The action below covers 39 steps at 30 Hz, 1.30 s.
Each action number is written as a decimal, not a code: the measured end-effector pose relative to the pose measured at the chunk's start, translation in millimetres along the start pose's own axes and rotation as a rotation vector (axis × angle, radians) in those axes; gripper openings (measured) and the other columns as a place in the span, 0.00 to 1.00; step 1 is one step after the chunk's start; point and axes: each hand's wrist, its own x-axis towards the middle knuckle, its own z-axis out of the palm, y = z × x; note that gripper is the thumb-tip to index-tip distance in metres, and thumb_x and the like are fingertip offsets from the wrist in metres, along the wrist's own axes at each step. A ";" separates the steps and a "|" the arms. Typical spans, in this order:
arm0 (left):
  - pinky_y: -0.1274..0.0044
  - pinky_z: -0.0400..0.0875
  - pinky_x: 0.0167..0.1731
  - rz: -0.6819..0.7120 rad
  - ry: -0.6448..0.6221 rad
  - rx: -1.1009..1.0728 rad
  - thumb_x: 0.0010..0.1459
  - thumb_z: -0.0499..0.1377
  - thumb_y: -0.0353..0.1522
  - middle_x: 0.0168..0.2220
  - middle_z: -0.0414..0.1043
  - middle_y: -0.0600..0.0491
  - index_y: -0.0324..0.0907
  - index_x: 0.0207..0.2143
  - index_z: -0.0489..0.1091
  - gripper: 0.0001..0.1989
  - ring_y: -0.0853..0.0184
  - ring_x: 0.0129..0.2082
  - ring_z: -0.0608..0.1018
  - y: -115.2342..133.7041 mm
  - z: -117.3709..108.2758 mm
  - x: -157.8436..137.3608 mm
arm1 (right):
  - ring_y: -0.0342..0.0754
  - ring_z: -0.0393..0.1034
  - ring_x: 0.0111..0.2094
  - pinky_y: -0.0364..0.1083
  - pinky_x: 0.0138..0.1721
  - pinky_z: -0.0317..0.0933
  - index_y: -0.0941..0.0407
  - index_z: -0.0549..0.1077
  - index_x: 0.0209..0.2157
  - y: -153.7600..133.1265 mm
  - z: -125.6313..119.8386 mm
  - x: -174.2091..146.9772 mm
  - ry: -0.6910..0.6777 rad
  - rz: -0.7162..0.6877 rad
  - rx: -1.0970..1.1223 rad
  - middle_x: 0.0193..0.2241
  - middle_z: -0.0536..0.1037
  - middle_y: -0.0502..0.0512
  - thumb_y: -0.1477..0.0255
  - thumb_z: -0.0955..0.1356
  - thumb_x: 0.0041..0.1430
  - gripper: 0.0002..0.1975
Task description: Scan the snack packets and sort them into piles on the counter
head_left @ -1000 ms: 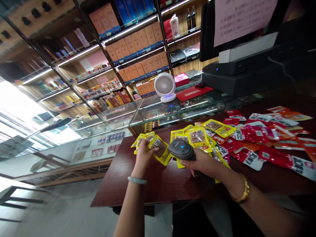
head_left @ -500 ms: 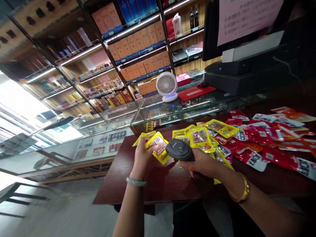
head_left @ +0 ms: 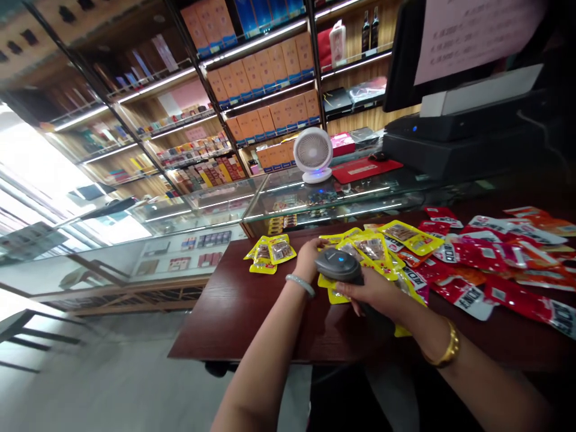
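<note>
- Shelving unit (head_left: 360, 122): fills 10 to 1 o'clock; its top is cut off and its small stock is blurred.
- Dark red-brown table (head_left: 252, 312): at 6 o'clock, bearing the packets.
- Monitor (head_left: 405, 72): at 2 o'clock, cropped above; the writing on its pink sheet is illegible.
- Red-and-white packets (head_left: 477, 252): strewn at 3 to 4 o'clock, overlapping.
- Heap of yellow snack packets (head_left: 373, 246): at 4 o'clock, partly covered by the right hand and scanner.
- Smaller group of yellow packets (head_left: 281, 249): at 7 o'clock, apart from the heap.
- Right hand (head_left: 378, 294): forearm directed toward 10 o'clock; fingers wrapped around the scanner's grip, which they largely hide.
- Left hand (head_left: 308, 259): forearm directed toward 1 o'clock; fingers at the heap's near-left edge, partly behind the scanner. Whether they pinch a packet cannot be told.
- Barcode scanner (head_left: 337, 264): head directed toward 10 o'clock, blue light on top.
- Gold bangle (head_left: 450, 345): on the right wrist.
</note>
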 end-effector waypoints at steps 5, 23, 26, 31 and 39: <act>0.64 0.65 0.56 0.096 0.098 0.544 0.56 0.62 0.40 0.48 0.76 0.41 0.41 0.48 0.75 0.19 0.53 0.54 0.74 -15.0 -51.3 1.5 | 0.43 0.65 0.14 0.41 0.18 0.56 0.56 0.72 0.35 2.7 -2.5 -0.5 -0.019 0.025 0.031 0.12 0.72 0.46 0.53 0.72 0.54 0.20; 0.66 0.68 0.49 -0.182 0.073 0.997 0.62 0.54 0.44 0.49 0.75 0.34 0.35 0.49 0.73 0.23 0.50 0.51 0.76 -31.5 -100.9 -24.7 | 0.42 0.65 0.14 0.40 0.18 0.56 0.57 0.69 0.34 10.6 1.5 -1.7 -0.078 0.040 0.012 0.13 0.71 0.45 0.53 0.72 0.54 0.21; 0.64 0.69 0.44 -0.341 0.008 0.928 0.58 0.58 0.45 0.43 0.77 0.32 0.34 0.41 0.75 0.22 0.46 0.46 0.78 -35.8 -101.6 -12.6 | 0.42 0.66 0.15 0.40 0.18 0.57 0.57 0.69 0.36 14.4 3.9 -2.8 -0.083 0.029 0.012 0.14 0.71 0.44 0.54 0.72 0.53 0.22; 0.69 0.68 0.39 -0.302 0.013 0.694 0.54 0.62 0.41 0.31 0.77 0.41 0.39 0.26 0.72 0.14 0.53 0.38 0.79 -47.4 -96.9 -1.9 | 0.42 0.66 0.14 0.40 0.18 0.58 0.57 0.68 0.39 21.0 3.1 -4.9 -0.082 0.010 0.016 0.16 0.71 0.43 0.55 0.72 0.54 0.22; 0.79 0.62 0.25 -0.148 0.174 0.309 0.58 0.57 0.40 0.23 0.66 0.57 0.43 0.27 0.64 0.11 0.70 0.24 0.68 -56.1 -87.2 -15.5 | 0.40 0.65 0.15 0.39 0.18 0.56 0.56 0.67 0.34 15.7 7.3 -7.5 -0.085 0.074 0.027 0.15 0.71 0.42 0.58 0.73 0.52 0.19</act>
